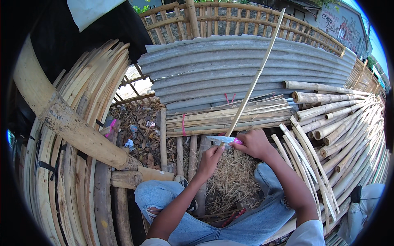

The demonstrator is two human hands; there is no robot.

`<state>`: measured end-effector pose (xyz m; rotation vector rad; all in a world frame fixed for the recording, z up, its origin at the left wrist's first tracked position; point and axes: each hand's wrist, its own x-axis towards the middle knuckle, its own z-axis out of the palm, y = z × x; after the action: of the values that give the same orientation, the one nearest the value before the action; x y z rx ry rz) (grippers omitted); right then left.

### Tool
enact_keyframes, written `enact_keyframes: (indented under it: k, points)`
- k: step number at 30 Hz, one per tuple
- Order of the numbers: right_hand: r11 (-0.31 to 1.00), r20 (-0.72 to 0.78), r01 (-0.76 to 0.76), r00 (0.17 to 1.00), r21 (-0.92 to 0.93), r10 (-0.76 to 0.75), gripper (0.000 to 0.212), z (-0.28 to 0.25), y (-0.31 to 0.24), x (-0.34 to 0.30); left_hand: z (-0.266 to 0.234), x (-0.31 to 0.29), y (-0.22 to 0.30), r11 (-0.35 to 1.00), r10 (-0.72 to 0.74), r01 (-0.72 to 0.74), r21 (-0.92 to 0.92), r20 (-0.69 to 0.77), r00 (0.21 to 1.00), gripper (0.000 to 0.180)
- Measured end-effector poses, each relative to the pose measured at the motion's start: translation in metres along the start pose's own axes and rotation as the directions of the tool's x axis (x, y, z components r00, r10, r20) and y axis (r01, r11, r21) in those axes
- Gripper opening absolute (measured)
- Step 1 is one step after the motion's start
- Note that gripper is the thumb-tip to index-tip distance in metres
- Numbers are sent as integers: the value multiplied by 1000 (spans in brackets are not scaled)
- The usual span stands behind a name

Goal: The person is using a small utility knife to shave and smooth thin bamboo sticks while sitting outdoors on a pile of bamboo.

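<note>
A long, thin bamboo strip [255, 78] slants up and away to the right from my hands. My left hand [209, 164] is closed around its near end. In my right hand [255, 144] is a knife [215, 138] with a pink handle. Its pale blade points left and lies across the strip, just beyond my left fingers. Both hands are close together above my bent knees. Fingers hide part of the knife handle. Below them, pale bamboo shavings [232, 178] cover the ground between my legs.
Beyond my hands lies a strip bundle [230, 119] tied with pink string. Bamboo poles [328, 108] and loose split strips [305, 164] crowd the right. A thick bamboo pole [78, 123] and split lengths [74, 180] fill the left. Corrugated sheeting [246, 61] stands behind.
</note>
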<state>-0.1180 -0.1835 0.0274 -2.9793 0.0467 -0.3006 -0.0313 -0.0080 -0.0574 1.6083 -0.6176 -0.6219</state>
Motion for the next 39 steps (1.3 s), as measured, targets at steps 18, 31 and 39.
enact_keyframes:
  k: [18, 31, 39]
  points:
    - [998, -142, -57, 988, 39, 62, 52, -21, 30, 27, -3, 1, 14, 934, -184, 228, -275, 177, 967, 43]
    - [977, -203, -208, 955, 54, 215, 46, -8, 18, 43, -7, -1, 14, 912, -204, 226, -341, 100, 974, 43]
    - [996, -115, -82, 990, -23, 78, 45, 4, 4, 37, -9, 3, -13, 995, 37, -24, 99, -140, 989, 41]
